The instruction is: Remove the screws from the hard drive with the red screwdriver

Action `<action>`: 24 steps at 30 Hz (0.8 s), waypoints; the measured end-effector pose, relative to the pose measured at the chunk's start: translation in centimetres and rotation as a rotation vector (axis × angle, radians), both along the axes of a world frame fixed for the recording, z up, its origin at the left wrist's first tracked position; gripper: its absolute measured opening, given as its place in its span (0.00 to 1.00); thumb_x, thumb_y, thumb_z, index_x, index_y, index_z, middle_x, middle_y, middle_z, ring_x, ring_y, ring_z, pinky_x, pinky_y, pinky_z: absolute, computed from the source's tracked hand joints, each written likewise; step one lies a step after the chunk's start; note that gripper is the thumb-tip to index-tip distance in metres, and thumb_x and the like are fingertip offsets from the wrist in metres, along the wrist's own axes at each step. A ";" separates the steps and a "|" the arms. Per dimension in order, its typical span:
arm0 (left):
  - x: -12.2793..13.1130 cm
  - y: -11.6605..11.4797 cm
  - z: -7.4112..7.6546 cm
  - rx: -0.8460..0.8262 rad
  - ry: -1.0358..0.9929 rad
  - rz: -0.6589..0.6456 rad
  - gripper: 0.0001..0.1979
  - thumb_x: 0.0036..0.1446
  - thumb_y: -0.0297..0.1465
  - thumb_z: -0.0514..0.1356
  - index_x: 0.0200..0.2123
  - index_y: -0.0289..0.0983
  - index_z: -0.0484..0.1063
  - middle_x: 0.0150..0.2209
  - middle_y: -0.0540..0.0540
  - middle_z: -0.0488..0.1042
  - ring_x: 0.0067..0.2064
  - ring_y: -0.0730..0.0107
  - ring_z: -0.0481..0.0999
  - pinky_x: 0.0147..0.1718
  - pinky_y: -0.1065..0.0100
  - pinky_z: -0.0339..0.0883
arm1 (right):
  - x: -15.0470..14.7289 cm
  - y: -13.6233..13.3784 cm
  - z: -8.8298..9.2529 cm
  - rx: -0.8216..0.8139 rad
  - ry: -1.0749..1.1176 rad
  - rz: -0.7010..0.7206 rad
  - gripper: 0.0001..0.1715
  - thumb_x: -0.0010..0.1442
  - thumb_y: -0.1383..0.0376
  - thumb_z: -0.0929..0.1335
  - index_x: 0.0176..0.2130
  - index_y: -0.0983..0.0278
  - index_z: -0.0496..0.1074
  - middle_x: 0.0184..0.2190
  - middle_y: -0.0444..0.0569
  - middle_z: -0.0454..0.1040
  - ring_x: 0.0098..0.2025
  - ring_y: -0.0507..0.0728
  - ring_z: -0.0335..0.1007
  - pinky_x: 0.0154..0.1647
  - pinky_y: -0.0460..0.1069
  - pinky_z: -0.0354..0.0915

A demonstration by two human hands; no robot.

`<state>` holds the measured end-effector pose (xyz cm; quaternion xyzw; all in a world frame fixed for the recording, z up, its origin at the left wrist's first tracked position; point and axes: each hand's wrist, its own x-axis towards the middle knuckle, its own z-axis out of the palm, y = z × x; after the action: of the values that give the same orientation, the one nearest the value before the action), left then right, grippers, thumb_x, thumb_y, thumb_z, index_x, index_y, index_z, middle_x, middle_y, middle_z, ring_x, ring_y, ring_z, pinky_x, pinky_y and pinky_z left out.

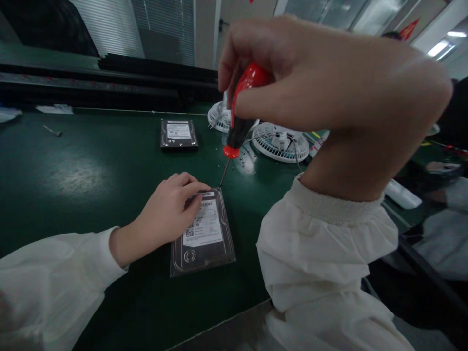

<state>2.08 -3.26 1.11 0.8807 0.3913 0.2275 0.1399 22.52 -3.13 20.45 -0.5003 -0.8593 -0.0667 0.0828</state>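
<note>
A hard drive (203, 234) with a white label lies flat on the green table in front of me. My left hand (179, 204) is closed over its upper left part, thumb and fingers pressed on the label and the far edge. High above the drive, my right hand (263, 73) grips a screwdriver (239, 124) with a red and black handle. The shaft slants down, and its tip meets the drive's far right corner. Whether a screw sits under the tip is too small to tell.
Farther back on the table (91, 200) lies a second hard drive (179, 134). Small loose screws (243, 158) are scattered near two round white fan grilles (280, 142). A person's sleeve (444, 243) shows at the right. A black rail (109, 83) runs along the back.
</note>
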 end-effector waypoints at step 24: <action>0.0 0.0 0.0 -0.004 0.006 -0.003 0.18 0.69 0.33 0.50 0.53 0.38 0.77 0.46 0.41 0.74 0.47 0.56 0.73 0.47 0.51 0.69 | 0.4 0.3 -0.4 0.029 0.025 0.012 0.25 0.62 0.59 0.63 0.55 0.66 0.72 0.46 0.47 0.72 0.42 0.53 0.67 0.53 0.52 0.62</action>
<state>2.07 -3.22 1.12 0.8816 0.3909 0.2241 0.1406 22.92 -2.84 20.05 -0.4947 -0.8601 -0.0723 0.1012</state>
